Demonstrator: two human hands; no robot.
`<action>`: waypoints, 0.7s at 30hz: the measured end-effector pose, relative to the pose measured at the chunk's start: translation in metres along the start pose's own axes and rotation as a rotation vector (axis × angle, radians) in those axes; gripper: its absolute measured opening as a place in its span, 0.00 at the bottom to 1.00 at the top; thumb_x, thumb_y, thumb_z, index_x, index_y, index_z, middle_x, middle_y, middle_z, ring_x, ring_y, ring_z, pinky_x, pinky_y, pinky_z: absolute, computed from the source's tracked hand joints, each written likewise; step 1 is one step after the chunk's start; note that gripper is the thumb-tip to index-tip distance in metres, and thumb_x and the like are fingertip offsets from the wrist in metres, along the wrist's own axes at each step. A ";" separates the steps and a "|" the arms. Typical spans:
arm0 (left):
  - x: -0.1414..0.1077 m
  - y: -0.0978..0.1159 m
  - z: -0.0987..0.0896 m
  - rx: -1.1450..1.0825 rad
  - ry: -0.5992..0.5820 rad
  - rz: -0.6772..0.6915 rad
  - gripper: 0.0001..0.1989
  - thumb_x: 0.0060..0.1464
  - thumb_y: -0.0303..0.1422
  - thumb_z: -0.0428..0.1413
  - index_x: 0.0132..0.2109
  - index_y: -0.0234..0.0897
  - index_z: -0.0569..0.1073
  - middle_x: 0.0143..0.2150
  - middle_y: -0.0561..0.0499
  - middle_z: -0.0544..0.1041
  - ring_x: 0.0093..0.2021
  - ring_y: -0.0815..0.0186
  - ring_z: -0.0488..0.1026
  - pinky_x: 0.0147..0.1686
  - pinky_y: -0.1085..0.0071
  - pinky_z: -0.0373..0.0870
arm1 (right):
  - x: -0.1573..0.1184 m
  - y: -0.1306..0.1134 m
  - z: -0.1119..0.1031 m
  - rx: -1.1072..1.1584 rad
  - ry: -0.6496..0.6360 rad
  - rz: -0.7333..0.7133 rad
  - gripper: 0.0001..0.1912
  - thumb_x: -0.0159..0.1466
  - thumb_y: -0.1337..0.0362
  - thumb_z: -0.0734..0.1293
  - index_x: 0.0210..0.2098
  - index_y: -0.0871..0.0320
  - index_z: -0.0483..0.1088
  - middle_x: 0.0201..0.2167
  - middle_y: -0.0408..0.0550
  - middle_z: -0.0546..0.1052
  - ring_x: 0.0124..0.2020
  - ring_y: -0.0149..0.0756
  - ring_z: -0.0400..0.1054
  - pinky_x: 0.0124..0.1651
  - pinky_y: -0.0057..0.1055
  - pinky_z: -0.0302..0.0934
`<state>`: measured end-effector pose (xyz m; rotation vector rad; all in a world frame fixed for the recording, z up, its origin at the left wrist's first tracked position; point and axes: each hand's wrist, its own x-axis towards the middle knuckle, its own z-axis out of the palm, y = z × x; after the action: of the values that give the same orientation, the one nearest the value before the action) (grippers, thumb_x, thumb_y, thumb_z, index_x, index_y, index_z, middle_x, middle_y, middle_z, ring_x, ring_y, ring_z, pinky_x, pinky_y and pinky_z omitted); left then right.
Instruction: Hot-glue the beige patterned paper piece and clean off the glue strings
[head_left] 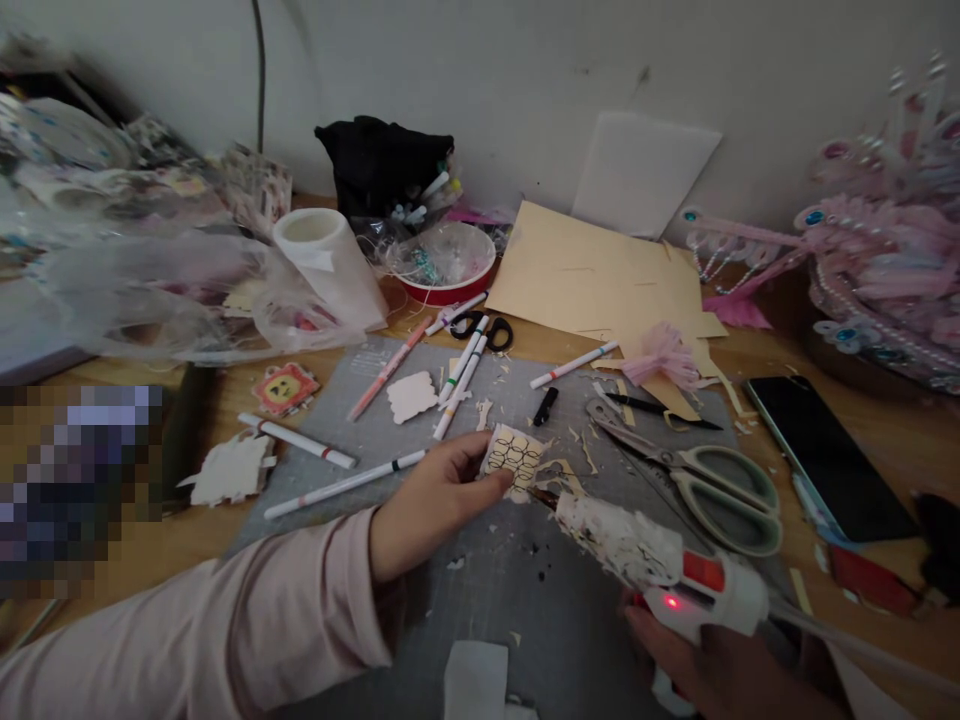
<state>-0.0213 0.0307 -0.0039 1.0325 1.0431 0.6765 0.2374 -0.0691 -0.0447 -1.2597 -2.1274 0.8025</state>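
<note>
My left hand [435, 505] pinches a small pale card piece [517, 452] covered in dark looping lines, thumb on top and fingers behind. In my right hand [697, 665] is a white hot glue gun [637, 545], its red light lit and its body crusted with residue. The nozzle points left, at the lower right edge of the card piece; whether it touches I cannot tell. Below both hands lies a grey cutting mat [450, 580] strewn with paper scraps. Large scissors [720, 490] with pale green handles rest just beyond the glue gun.
Several white markers [465, 365], black-handled scissors [499, 335] and a scalloped white cutout [412, 397] lie around the mat. Tan card sheets [592, 270] and a red-rimmed bowl [450, 290] stand behind. A phone [829, 455] and pink beaded decorations [892, 260] are at right; plastic bags [150, 270] crowd the left.
</note>
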 end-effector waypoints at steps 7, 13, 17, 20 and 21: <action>0.000 0.001 0.001 -0.011 0.001 0.006 0.12 0.45 0.34 0.56 0.38 0.33 0.74 0.36 0.47 0.77 0.39 0.61 0.72 0.39 0.69 0.67 | 0.018 -0.015 -0.009 -0.133 0.012 -0.154 0.11 0.55 0.66 0.63 0.35 0.45 0.74 0.27 0.43 0.80 0.25 0.39 0.71 0.26 0.31 0.62; 0.000 0.000 0.001 -0.020 0.011 -0.003 0.12 0.45 0.35 0.57 0.38 0.34 0.74 0.37 0.47 0.77 0.39 0.61 0.72 0.39 0.68 0.67 | 0.033 -0.029 -0.018 -0.429 0.085 -0.383 0.16 0.59 0.71 0.58 0.37 0.47 0.73 0.23 0.44 0.79 0.22 0.36 0.69 0.23 0.28 0.58; 0.000 0.001 0.001 -0.014 0.001 0.016 0.12 0.45 0.34 0.57 0.37 0.33 0.74 0.37 0.48 0.78 0.39 0.61 0.72 0.41 0.68 0.66 | 0.038 -0.035 -0.019 -0.453 0.136 -0.409 0.17 0.60 0.72 0.56 0.33 0.48 0.73 0.18 0.42 0.77 0.15 0.33 0.63 0.17 0.27 0.53; 0.000 0.002 0.001 -0.006 0.004 0.016 0.12 0.45 0.34 0.57 0.38 0.34 0.75 0.38 0.48 0.78 0.41 0.60 0.72 0.40 0.68 0.66 | 0.036 -0.034 -0.020 -0.392 0.048 -0.355 0.17 0.58 0.72 0.57 0.35 0.47 0.73 0.13 0.39 0.74 0.10 0.29 0.57 0.14 0.25 0.51; -0.001 0.002 0.001 -0.003 0.004 0.011 0.13 0.45 0.35 0.57 0.38 0.34 0.75 0.38 0.47 0.78 0.41 0.60 0.72 0.40 0.68 0.66 | 0.034 -0.033 -0.020 -0.370 0.016 -0.328 0.16 0.58 0.71 0.59 0.35 0.46 0.73 0.13 0.38 0.74 0.10 0.29 0.57 0.15 0.25 0.52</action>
<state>-0.0208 0.0306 -0.0019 1.0349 1.0403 0.6897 0.2179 -0.0465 -0.0030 -1.0356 -2.4571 0.2669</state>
